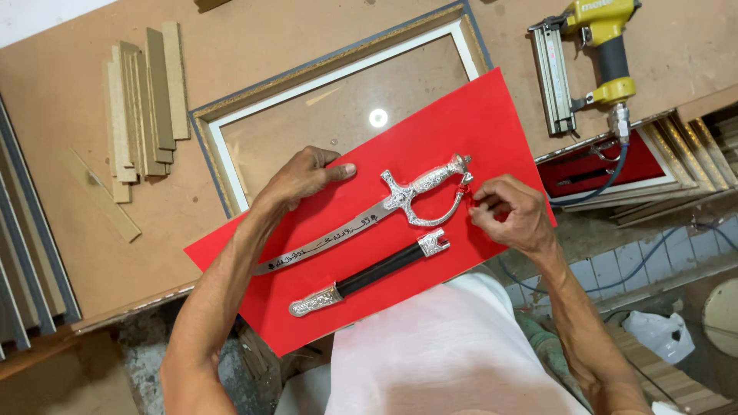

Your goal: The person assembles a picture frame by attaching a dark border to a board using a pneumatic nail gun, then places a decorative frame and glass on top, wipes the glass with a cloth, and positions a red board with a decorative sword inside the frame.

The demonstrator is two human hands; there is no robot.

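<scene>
**Small sword on a red board**

Head view: the sword (369,219) lies across the red board (492,115), blade tip toward 8 o'clock. The left hand (304,177) presses flat on the board, fingers together. The right hand (511,211) pinches a small red tie (463,188) at the handle. The sword looks stiff, smooth metal, probably light; the handle seems the safest grip. The black sheath (369,273) lies at 6 o'clock.
</scene>
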